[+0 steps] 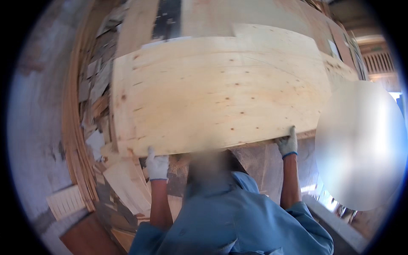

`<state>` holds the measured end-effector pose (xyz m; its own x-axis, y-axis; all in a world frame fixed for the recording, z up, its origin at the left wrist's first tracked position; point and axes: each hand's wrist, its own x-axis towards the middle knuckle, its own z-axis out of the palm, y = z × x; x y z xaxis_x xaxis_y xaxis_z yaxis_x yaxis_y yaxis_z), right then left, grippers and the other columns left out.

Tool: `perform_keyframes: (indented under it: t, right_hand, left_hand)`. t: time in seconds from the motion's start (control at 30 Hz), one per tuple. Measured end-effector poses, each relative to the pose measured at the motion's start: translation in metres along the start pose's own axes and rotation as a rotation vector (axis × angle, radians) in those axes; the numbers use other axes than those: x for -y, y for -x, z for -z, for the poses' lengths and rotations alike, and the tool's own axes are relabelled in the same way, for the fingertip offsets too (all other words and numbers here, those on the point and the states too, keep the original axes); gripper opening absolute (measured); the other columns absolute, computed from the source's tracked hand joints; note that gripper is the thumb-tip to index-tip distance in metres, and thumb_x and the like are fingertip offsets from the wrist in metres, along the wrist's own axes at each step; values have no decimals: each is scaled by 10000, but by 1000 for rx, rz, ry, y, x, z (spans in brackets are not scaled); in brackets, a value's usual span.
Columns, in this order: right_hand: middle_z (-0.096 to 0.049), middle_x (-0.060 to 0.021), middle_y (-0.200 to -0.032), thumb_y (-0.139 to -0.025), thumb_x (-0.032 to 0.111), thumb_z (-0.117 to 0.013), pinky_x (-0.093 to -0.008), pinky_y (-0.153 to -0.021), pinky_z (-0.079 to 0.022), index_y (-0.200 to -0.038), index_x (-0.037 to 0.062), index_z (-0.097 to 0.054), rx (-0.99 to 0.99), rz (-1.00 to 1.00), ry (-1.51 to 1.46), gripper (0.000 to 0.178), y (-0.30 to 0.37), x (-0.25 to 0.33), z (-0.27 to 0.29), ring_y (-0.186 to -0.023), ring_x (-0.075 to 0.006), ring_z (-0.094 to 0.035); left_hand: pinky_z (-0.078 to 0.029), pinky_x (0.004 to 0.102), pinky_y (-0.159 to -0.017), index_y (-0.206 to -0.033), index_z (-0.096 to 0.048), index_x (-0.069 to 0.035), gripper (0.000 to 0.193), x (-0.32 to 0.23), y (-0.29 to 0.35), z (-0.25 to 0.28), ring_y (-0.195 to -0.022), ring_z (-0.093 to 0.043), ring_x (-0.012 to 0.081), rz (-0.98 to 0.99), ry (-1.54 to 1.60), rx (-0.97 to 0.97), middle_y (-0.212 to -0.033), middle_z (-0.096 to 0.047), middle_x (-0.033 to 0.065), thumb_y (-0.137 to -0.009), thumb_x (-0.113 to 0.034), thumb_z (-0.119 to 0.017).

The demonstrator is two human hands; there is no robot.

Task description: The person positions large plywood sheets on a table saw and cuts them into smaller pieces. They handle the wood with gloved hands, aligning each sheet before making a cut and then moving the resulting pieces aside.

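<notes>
A wide, pale wood veneer sheet (204, 93) with small dark knots spreads out in front of me. My left hand (157, 165), in a white glove, is closed on its near edge towards the left corner, thumb on top. Farther right along the same edge, my right hand (287, 145) grips the sheet in a white glove with a blue cuff, its thumb lying on the upper face. The fingers of both hands are mostly hidden beneath the sheet.
More wood sheets (208, 19) lie beyond, with a dark strip (168, 19) among them. Long thin wood strips (72, 110) and broken veneer scraps (100, 80) line the left side. A slatted wooden piece (378, 63) stands at far right, above a blurred patch.
</notes>
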<state>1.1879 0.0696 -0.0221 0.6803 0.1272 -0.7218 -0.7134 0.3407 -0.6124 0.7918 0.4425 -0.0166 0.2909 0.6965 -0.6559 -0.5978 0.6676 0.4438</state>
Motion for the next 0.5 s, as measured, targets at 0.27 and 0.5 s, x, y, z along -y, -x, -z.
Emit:
perform_keyframes:
  t: [0.27, 0.5]
  right_hand:
    - [-609, -115, -1251, -921, 506, -616, -542, -884, -528, -1321, 100, -513, -185, 322, 424, 580, -114, -3, 44, -1090, -322, -618]
    - [-634, -101, -1187, -955, 431, -609, -453, -848, -564, -1260, 53, -549, -155, 256, 42, 489, -112, 47, -142, -1049, -264, -636]
  left_hand:
    - [-407, 477, -1086, -1366, -495, -50, 397, -1, -52, -46, -1266, -513, 306, 164, -19, 21, -1363, -560, 150, -995, -185, -539]
    - [-397, 488, -1091, -1342, -521, -71, 386, -45, -117, -130, -1237, -536, 277, 246, -15, 90, -1371, -559, 128, -992, -229, -562]
